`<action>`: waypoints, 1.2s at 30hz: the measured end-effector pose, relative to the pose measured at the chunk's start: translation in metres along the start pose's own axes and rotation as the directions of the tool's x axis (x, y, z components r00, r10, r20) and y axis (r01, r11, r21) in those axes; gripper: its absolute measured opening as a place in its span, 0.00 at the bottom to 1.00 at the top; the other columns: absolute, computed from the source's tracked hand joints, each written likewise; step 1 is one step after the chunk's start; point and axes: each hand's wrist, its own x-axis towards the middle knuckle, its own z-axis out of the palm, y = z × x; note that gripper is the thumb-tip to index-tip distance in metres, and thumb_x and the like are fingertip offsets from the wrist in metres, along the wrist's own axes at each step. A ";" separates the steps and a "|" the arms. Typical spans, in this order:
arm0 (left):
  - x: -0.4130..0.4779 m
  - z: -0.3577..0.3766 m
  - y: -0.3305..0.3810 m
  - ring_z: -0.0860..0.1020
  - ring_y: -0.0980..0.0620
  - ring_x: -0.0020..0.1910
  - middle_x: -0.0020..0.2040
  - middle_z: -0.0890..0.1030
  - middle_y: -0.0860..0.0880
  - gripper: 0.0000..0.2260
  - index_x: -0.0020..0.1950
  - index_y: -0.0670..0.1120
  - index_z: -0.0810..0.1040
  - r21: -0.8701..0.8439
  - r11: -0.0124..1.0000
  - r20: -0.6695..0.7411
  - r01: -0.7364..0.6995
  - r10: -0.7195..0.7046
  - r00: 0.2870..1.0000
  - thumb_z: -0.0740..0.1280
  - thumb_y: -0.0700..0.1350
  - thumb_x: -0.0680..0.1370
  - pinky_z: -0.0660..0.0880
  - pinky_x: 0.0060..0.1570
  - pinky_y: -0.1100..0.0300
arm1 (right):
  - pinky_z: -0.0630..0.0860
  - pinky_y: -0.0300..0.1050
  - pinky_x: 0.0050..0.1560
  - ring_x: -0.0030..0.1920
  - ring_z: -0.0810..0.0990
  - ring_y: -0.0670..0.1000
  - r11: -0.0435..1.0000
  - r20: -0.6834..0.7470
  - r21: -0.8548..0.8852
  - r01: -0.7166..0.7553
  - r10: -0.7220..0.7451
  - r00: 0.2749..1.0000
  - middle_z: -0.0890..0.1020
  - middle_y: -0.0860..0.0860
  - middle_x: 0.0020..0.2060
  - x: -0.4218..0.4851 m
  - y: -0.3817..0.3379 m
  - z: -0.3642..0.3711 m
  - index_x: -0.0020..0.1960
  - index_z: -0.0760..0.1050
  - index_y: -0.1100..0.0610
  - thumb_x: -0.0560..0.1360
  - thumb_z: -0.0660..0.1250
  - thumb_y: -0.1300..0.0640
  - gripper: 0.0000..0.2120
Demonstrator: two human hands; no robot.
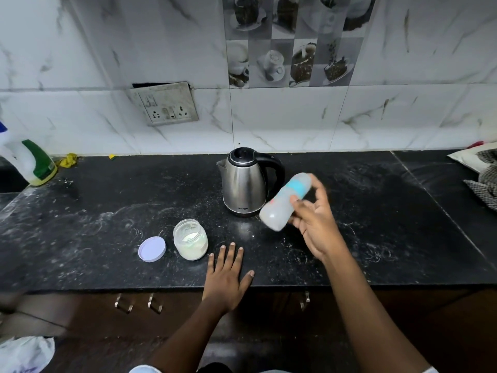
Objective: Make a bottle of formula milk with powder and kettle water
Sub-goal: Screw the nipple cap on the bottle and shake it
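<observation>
My right hand (313,224) grips a capped baby bottle (283,203) with a blue collar, tilted and blurred in the air just right of the steel kettle (243,184). The kettle stands on the black counter (376,238) with its lid down and its black handle to the right. An open jar of pale powder (191,239) stands left of centre, and its lilac lid (152,249) lies flat beside it on the left. My left hand (227,273) rests flat on the counter's front edge, fingers spread, just right of the jar and holding nothing.
A white and green spray bottle (32,165) stands at the far left by a yellow cloth (68,160). A checked cloth (484,179) lies at the far right. A wall socket panel (166,105) sits above the counter. Cabinet handles (139,302) show below the edge.
</observation>
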 end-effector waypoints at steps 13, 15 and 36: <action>0.000 0.000 0.000 0.44 0.45 0.84 0.86 0.49 0.49 0.39 0.85 0.52 0.51 -0.001 1.000 -0.037 -0.007 0.006 0.999 0.35 0.71 0.79 0.35 0.78 0.44 | 0.83 0.58 0.56 0.60 0.84 0.56 0.999 -0.038 0.021 0.024 -0.023 0.999 0.87 0.54 0.54 -0.003 0.000 -0.003 0.79 0.62 0.45 0.78 0.70 0.63 0.34; 0.000 0.001 0.000 0.45 0.45 0.84 0.85 0.50 0.49 0.37 0.85 0.52 0.51 0.006 1.000 -0.036 -0.003 0.004 0.999 0.38 0.71 0.81 0.35 0.78 0.44 | 0.83 0.57 0.55 0.59 0.85 0.58 0.998 0.071 -0.069 -0.013 0.018 0.997 0.87 0.58 0.55 -0.006 -0.003 -0.003 0.79 0.63 0.44 0.75 0.72 0.60 0.36; 0.001 0.003 0.000 0.54 0.42 0.83 0.84 0.58 0.47 0.34 0.84 0.51 0.59 0.023 1.000 -0.029 -0.005 0.006 1.000 0.47 0.68 0.83 0.42 0.78 0.43 | 0.83 0.57 0.57 0.61 0.84 0.59 0.998 0.019 -0.063 -0.013 0.015 1.000 0.86 0.59 0.57 -0.004 0.000 -0.005 0.80 0.61 0.44 0.79 0.70 0.63 0.35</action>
